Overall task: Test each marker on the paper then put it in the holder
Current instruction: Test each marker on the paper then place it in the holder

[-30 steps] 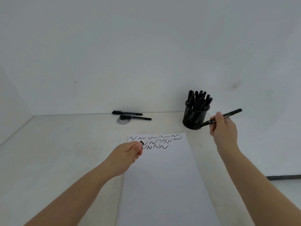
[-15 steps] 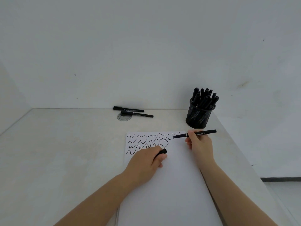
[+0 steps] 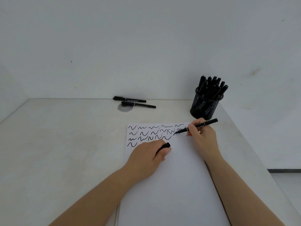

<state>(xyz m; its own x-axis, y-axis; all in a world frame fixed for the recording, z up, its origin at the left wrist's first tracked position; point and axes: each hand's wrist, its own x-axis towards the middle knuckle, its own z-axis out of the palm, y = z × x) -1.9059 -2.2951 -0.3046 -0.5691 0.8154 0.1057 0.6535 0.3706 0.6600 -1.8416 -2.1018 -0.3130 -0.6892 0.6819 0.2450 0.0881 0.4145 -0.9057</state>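
Markers (image 3: 129,100), two of them black and capped, are laid side by side at the table's (image 3: 57,144) back edge; their white label print cannot be read. Paper (image 3: 171,185) is covered near the top with black squiggles. A cap (image 3: 164,146) is gripped in the curled left hand (image 3: 146,155), resting on the sheet. An uncapped marker (image 3: 196,127), tip on the paper, is pinched by the right hand (image 3: 202,137). A mesh holder (image 3: 205,106), full of markers, is seen behind.

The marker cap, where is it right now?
In the head view the marker cap sits left of centre, pinched in the left hand, which rests on the paper just below the scribbles.
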